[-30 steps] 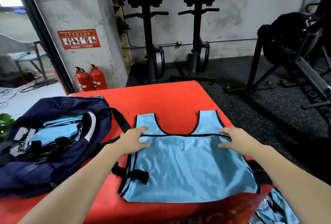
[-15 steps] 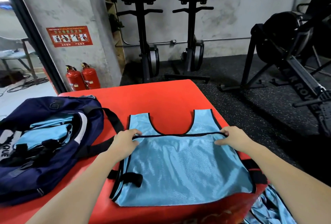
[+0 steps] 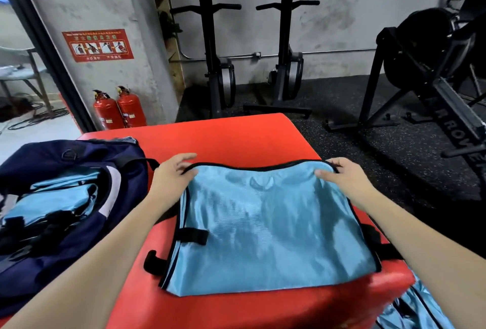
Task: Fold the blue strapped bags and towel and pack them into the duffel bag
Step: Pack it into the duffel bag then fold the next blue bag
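Pinching far corners of blue strapped bag (image 3: 265,226) on red worktop (image 3: 231,131), left hand (image 3: 171,178) and right hand (image 3: 342,181) mid-fold; folded blue pieces already inside open duffel bag (image 3: 52,170), more blue fabric (image 3: 410,307) waiting beside worktop.

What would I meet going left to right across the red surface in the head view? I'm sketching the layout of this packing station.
Navy duffel bag with folded blue pieces inside → left hand → light blue strapped bag spread on the red surface → right hand → more blue fabric hanging past the right edge.
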A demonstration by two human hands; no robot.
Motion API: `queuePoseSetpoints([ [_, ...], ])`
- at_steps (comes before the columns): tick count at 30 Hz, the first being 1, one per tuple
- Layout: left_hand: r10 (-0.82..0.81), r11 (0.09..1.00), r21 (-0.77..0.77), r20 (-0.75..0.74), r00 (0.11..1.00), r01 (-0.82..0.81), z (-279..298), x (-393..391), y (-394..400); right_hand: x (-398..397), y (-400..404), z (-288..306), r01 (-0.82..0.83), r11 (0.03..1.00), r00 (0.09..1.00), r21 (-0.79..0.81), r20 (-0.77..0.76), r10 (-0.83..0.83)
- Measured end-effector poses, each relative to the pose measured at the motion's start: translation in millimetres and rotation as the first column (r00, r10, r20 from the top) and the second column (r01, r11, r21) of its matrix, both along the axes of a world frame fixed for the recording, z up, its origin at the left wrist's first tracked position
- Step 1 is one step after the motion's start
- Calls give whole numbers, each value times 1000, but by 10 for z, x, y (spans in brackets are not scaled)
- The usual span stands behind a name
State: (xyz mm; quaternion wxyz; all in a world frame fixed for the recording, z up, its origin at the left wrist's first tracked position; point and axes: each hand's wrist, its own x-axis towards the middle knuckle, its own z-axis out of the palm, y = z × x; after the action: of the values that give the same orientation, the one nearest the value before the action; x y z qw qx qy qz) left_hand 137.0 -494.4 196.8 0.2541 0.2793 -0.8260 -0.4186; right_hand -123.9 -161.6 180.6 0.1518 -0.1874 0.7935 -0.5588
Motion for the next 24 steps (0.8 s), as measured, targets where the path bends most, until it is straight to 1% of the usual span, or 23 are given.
queuePoseSetpoints([
  [2,31,999,-12,136,990,-30,-197,-30,-50,-36,-45,-203,11,997,1000,82,-3,-10],
  [4,42,996,-93,287,957,-16,-355,-4,-50,-52,-67,-277,6,988,1000,152,17,-8],
  [5,43,994,-109,311,949,-9,-398,10,-45,-75,-68,-290,3,988,1000,156,22,-7],
  [9,83,988,-145,212,974,-53,-385,10,-84,-152,-58,-269,-4,999,997,51,77,0],
  [10,90,989,-134,167,982,-67,-350,-3,-96,-171,-67,-246,1,1000,994,10,107,-2],
  [12,107,991,-85,72,992,-100,-260,-71,-119,-213,-109,-162,16,993,986,-121,168,4],
  [14,161,985,-55,-22,987,-162,-185,-182,-132,-300,-192,-101,61,968,975,-242,221,-6],
  [15,194,980,-35,-64,979,-196,-188,-236,-144,-336,-244,-85,97,958,970,-271,240,-30],
  [16,217,976,-22,-71,974,-219,-213,-267,-150,-366,-303,-98,127,953,969,-276,242,-59],
  [17,220,975,-27,-36,975,-221,-273,-284,-149,-392,-341,-139,154,958,969,-241,228,-99],
  [19,190,981,-44,97,977,-187,-456,-273,-130,-403,-378,-258,139,989,981,-44,140,-131],
  [20,180,984,-45,134,974,-175,-524,-252,-122,-395,-373,-315,115,992,987,60,102,-121],
  [21,177,984,-44,137,975,-172,-576,-233,-135,-393,-369,-359,109,988,989,112,91,-119],
  [22,181,983,-42,121,976,-177,-594,-215,-147,-405,-356,-390,114,987,988,116,91,-124],
  [24,196,981,-18,79,977,-195,-593,-200,-175,-404,-337,-372,112,993,988,48,102,-116],
])
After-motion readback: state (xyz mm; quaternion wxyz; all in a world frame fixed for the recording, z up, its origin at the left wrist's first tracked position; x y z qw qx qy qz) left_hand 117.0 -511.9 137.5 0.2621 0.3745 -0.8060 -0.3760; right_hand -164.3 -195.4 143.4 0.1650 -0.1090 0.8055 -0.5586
